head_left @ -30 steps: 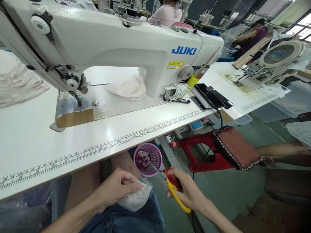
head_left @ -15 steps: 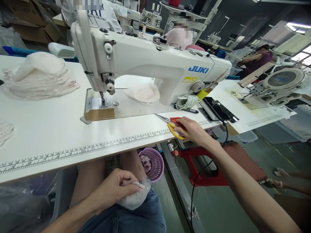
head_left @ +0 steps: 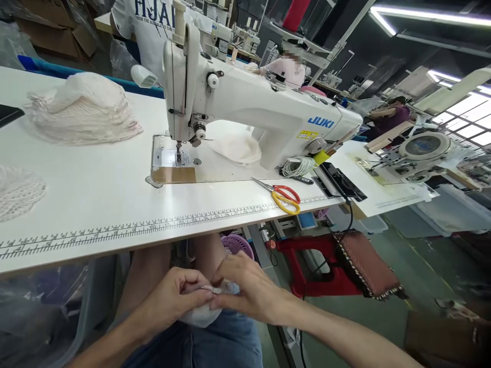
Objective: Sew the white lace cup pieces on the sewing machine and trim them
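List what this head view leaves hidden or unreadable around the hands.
- White fabric piece: mostly covered by left hand and right hand.
- Purple basket: contents hidden behind table edge and the right hand.
- Ruler numerals: too small.

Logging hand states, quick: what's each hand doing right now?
Left hand: closed, pinching the white fabric piece on the lap.
Right hand: closed on the same fabric piece; the scissors lie on the table.

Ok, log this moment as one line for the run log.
left hand: pinching white fabric piece on lap | right hand: gripping same piece | scissors: lying on table, untouched | sewing machine: unattended
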A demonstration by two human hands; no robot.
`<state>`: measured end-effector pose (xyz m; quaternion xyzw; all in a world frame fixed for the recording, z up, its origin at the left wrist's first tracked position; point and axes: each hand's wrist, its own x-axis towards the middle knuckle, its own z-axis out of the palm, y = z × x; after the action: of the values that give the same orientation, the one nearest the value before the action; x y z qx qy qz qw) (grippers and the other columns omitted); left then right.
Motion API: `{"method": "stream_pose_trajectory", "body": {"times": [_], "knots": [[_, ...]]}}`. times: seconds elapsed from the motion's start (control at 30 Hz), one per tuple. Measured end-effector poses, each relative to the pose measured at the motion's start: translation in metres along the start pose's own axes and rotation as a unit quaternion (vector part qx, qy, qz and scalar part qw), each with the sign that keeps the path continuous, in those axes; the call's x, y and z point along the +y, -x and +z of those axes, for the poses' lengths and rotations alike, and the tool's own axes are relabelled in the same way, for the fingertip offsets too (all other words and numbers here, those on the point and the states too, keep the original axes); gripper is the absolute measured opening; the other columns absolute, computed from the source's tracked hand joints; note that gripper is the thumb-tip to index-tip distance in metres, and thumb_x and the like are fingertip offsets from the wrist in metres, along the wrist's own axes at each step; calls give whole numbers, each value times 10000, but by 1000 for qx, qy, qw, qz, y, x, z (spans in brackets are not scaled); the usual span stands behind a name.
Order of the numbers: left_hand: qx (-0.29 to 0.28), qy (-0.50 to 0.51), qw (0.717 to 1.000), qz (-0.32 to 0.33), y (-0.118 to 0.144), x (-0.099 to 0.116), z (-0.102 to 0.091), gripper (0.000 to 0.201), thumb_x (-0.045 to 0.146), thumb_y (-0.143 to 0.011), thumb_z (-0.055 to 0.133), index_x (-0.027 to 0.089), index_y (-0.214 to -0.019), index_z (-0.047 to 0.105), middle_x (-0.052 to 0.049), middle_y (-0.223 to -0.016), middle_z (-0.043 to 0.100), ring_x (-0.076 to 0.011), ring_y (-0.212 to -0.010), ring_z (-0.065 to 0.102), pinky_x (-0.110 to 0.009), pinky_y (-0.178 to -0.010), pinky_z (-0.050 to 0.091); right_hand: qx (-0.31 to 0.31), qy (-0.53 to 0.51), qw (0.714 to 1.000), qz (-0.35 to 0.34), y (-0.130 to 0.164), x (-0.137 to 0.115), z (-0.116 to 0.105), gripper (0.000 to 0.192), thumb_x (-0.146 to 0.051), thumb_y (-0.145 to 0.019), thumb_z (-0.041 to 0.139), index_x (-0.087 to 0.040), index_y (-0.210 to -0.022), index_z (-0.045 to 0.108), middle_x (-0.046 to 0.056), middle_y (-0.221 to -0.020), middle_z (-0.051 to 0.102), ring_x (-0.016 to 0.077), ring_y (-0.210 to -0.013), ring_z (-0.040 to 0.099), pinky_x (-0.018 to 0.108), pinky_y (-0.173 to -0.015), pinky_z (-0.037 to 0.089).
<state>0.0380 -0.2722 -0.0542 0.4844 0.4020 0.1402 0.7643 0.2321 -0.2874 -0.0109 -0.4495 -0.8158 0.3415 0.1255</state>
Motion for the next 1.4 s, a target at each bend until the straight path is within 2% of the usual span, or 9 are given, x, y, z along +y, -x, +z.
{"method": "stream_pose_trajectory", "body": {"times": [0.1,0.23,0.37,0.5,0.67,0.73,0.83,0.97,1.4], "knots": [[9,10,1000,6,7,-5,-6,300,405,-711,673,106,-726,659,40,-552,496,-75,-525,349,-194,-488,231,-1,-125,989,73,-6,9,14,299,-445,-780,653,-152,-724,634,-21,-641,579,109,-622,503,233,-628,363],[0,30,999,-20,16,-7,-13,239,337,-668,699,109,-711,645,25,-557,546,-84,-520,399,-196,-509,278,-67,-251,957,129,-11,18,12,382,-505,-709,685,-125,-724,648,-26,-587,518,88,-543,402,200,-496,305],[-5,26,1000,-17,18,-6,-14,215,335,-686,675,123,-687,640,52,-508,489,-70,-477,334,-194,-476,233,-94,-277,950,108,-18,10,10,347,-468,-695,706,-137,-792,672,-9,-670,574,102,-622,454,205,-561,352],[5,3,1000,-10,21,-8,-14,233,354,-707,658,121,-697,649,49,-514,492,-72,-485,326,-196,-475,222,-109,-307,940,103,-24,5,15,291,-437,-729,678,-148,-763,680,-4,-669,586,103,-616,476,199,-545,370],[29,-18,999,-19,26,-9,-16,260,375,-711,648,116,-695,656,47,-516,495,-76,-489,338,-193,-475,235,-113,-307,941,92,-28,5,22,320,-456,-713,689,-139,-759,681,-7,-647,582,96,-595,477,205,-556,377],[29,-17,999,-16,29,-8,-18,261,371,-712,649,110,-716,659,45,-524,502,-79,-496,361,-191,-481,250,-111,-330,931,107,-29,5,23,326,-463,-704,696,-139,-738,674,-18,-612,563,86,-563,461,203,-538,369],[3,-13,1000,-6,33,-10,-23,183,289,-681,679,115,-735,668,20,-604,587,-115,-594,490,-196,-562,336,-121,-396,898,148,-30,9,22,322,-451,-682,720,-138,-726,660,-30,-599,557,73,-536,454,199,-529,365],[-9,-36,999,-12,41,-14,-30,104,215,-705,626,128,-701,682,4,-651,653,-144,-669,564,-200,-618,369,-127,-444,871,166,-28,20,21,334,-434,-641,758,-124,-719,661,-12,-658,599,80,-591,503,216,-597,404],[-14,-43,999,-6,47,-15,-35,199,284,-770,594,144,-770,734,6,-605,626,-125,-601,503,-204,-562,336,-131,-471,852,185,-27,28,24,325,-425,-644,759,-123,-705,656,-11,-654,611,71,-585,514,202,-583,404]]}}
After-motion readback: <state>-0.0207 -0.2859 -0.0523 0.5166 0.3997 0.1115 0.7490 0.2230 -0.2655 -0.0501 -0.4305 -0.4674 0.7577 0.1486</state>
